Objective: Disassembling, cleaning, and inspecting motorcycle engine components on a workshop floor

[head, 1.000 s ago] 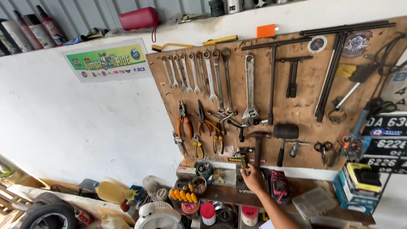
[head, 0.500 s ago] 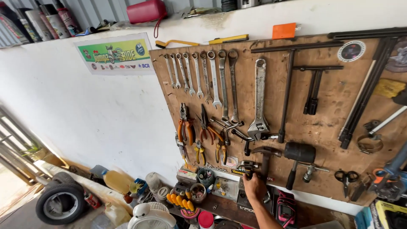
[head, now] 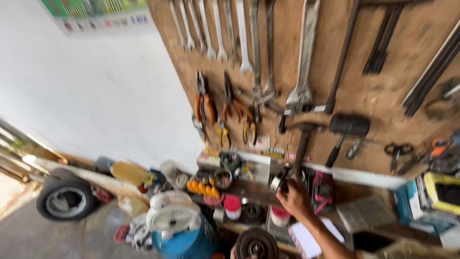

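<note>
Your right hand [head: 293,197] is up at the foot of the wooden tool board [head: 383,91], with your forearm rising from the lower right of the view. Its fingers are curled closed around the lower end of a hammer handle [head: 302,153], though the picture is blurred and you cannot make out every finger. The hammer hangs on the board just above your hand; its long axis runs nearly upright, leaning a little to the right as it climbs to the dark head [head: 306,127]. So the hammer lies straight up from your grip, not off to either side. A black mallet [head: 349,125] hangs just beside it on the right, and a big adjustable wrench [head: 304,72] hangs above. Pliers with orange grips [head: 205,101] sit well off to the left. Your left hand is not in view, so the right is the only one at the hammer.
</note>
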